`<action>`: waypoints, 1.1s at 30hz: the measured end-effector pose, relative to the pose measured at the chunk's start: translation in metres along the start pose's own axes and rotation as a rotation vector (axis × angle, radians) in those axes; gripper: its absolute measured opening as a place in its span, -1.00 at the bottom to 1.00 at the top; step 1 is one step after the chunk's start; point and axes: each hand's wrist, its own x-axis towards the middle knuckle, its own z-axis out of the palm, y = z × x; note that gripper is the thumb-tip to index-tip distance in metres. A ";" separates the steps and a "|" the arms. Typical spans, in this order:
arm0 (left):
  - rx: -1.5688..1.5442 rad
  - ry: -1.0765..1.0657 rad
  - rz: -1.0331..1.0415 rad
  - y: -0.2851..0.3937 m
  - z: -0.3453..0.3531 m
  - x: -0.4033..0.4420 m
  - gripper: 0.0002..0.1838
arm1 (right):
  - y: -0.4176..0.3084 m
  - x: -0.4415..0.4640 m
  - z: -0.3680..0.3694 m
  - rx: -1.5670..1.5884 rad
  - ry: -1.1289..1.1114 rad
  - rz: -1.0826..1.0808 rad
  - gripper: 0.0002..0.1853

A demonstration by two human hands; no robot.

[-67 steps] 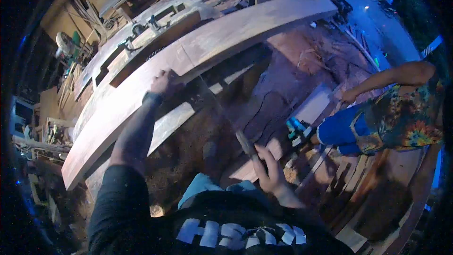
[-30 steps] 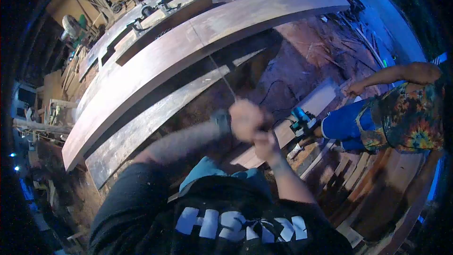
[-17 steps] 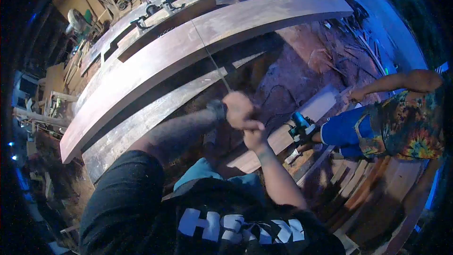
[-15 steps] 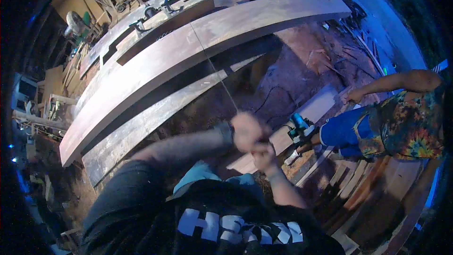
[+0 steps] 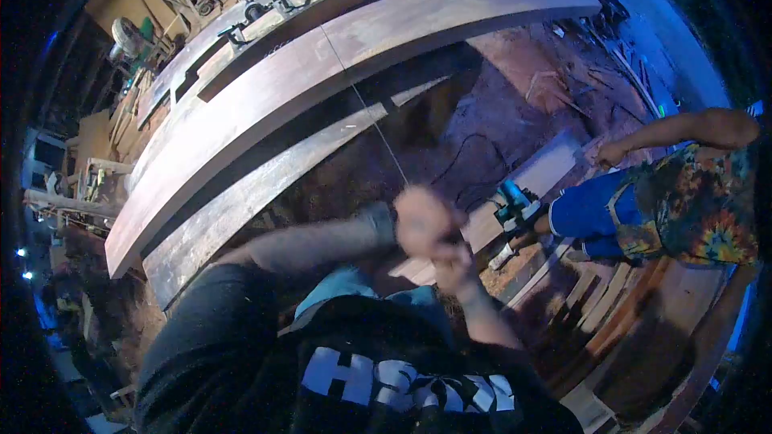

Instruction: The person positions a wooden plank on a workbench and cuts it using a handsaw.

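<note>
A thin, straight cord (image 5: pixel 374 120) crosses the big wooden beam (image 5: pixel 265 84) and runs down to my hands. My left hand (image 5: pixel 424 221) is closed at the cord's near end, in front of my chest; motion blurs its fingers. Just below it, my right hand (image 5: pixel 452 265) is curled shut against the left one, and whatever lies inside it is hidden. The beam is long, pale and slightly curved, and lies lengthwise across the view. Under its near side shows a second long, grey board (image 5: pixel 265 193).
A co-worker in a patterned shirt (image 5: pixel 700 209) stands at right, an arm reaching over a pale board (image 5: pixel 555 165). A teal power tool (image 5: pixel 515 205) rests there, near the person's foot. Clamps (image 5: pixel 281 2) sit behind the beam. Stacked planks (image 5: pixel 603 305) lie at lower right.
The beam sits slightly higher in view. Both hands stay close together in nearly the same place, still at the cord's end. The co-worker's arm has barely shifted.
</note>
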 end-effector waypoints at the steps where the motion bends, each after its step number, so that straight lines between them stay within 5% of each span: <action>1: -0.036 -0.006 0.077 0.024 0.012 0.001 -0.25 | -0.020 -0.029 -0.011 -0.126 0.017 -0.039 -0.70; 2: -0.030 -0.108 0.089 0.053 0.004 0.005 -0.29 | -0.014 -0.033 -0.012 -0.184 0.025 -0.086 -0.67; 6: 0.118 0.189 0.046 -0.013 0.043 -0.014 -0.34 | 0.094 -0.016 0.022 -0.427 0.015 -0.288 -0.74; 9: 0.099 -0.001 -0.037 -0.091 -0.030 -0.006 -0.41 | 0.043 0.097 0.057 -0.153 0.099 -0.129 -0.83; 12: 0.030 -0.181 -0.144 -0.053 -0.045 0.007 -0.39 | 0.020 0.070 0.034 -0.253 -0.033 -0.003 -0.81; 14: -0.029 0.111 0.047 0.020 0.008 -0.005 -0.35 | 0.033 -0.016 0.021 0.242 0.170 0.065 -0.70; 15: -0.074 0.089 0.149 0.039 0.023 -0.003 -0.33 | 0.030 -0.053 0.015 0.454 0.248 0.088 -0.65; 20: -0.032 0.018 0.037 -0.032 0.029 -0.013 -0.33 | 0.086 0.006 0.022 -0.336 0.001 -0.306 -0.80; 23: 0.145 0.086 0.101 -0.084 0.002 -0.011 -0.31 | 0.070 0.064 0.048 -0.189 0.054 -0.187 -0.85; 26: -0.033 -0.053 0.056 -0.059 -0.002 -0.002 -0.18 | 0.065 0.036 0.027 -0.153 -0.076 0.022 -0.83; 28: 0.070 -0.389 -0.073 -0.016 -0.026 0.008 -0.15 | 0.002 -0.006 0.003 -0.138 -0.049 0.139 -0.81; 29: 0.127 -0.545 -0.150 0.002 -0.030 0.006 -0.13 | 0.010 -0.030 0.004 -0.046 0.042 0.025 -0.83; 31: 0.031 -0.063 0.174 -0.003 0.018 -0.016 -0.14 | -0.044 -0.036 -0.005 -0.031 0.039 -0.182 -0.82; 33: 0.134 -0.038 0.028 -0.023 0.019 -0.024 -0.26 | -0.005 -0.020 -0.002 -0.197 -0.025 -0.344 -0.81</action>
